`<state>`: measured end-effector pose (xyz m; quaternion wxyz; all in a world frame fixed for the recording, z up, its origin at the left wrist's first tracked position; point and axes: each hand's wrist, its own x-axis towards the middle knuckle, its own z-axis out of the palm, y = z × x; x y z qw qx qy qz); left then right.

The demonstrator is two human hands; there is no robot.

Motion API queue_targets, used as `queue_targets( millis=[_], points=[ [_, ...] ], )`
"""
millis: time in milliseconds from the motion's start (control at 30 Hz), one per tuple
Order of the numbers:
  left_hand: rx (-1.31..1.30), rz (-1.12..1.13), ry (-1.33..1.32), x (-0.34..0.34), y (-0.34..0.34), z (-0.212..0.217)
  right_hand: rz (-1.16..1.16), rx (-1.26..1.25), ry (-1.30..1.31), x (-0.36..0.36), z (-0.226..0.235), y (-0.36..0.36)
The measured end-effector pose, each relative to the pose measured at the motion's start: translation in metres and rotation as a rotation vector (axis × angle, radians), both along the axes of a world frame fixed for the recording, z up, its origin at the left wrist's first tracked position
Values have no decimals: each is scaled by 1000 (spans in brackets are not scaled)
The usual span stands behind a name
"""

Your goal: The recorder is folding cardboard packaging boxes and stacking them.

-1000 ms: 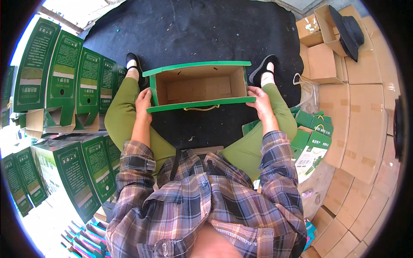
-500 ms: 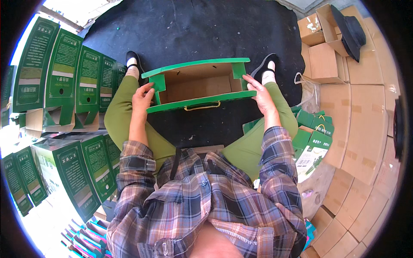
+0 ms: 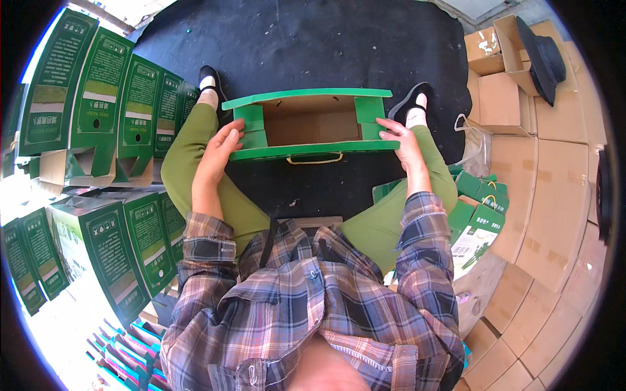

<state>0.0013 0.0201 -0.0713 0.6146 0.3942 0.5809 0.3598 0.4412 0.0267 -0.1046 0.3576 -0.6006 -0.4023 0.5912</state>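
Observation:
A green cardboard box (image 3: pixel 306 154) with a bare brown inside lies between my knees, its open top facing me. Short green flaps stand at its left and right ends, and a yellow cord handle (image 3: pixel 315 159) hangs from its near long panel. My left hand (image 3: pixel 220 151) grips the left end, thumb and fingers at the end flap. At the right end my right hand (image 3: pixel 405 146) holds the edge, its fingertips by the flap and its thumb near the front corner. Parts of the fingers are hidden by the box.
Tall green printed boxes (image 3: pixel 104 85) stand in rows on my left. To the right, flattened green cartons (image 3: pixel 479 225) lie beside stacked brown cartons (image 3: pixel 515 189). A black hat (image 3: pixel 544 62) rests on open cartons at the far right. Black sheeting (image 3: pixel 313 39) covers the floor.
The box has turned to sit more level, and its end flaps near the front panel now show at both ends. My left hand has shifted along the left end. The whole view has shifted slightly.

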Motion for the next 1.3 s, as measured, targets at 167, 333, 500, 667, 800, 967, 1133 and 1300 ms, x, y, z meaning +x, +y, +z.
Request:
queue_targets(
  millis=[167,333,500,667,800,967,1133,1300],
  points=[
    [114,-200,81,0,-7,2,-1,104,-53,-6,-5,-1],
    [170,-53,180,10,-5,-12,-56,101,28,-5,-11,1],
    [305,134,435,28,-3,-22,-194,-16,7,-12,-9,0],
    [662,78,970,44,14,-29,-177,427,-385,-9,-15,-5],
    [689,52,1189,48,15,-31,98,708,-847,-41,24,-16],
    [710,-24,1228,50,10,-27,343,582,-999,-55,32,-24],
    [664,-343,1211,72,-19,0,329,542,-1058,-60,30,-23],
    [623,-401,1226,71,-18,-3,317,539,-1074,-62,30,-23]
  ],
)
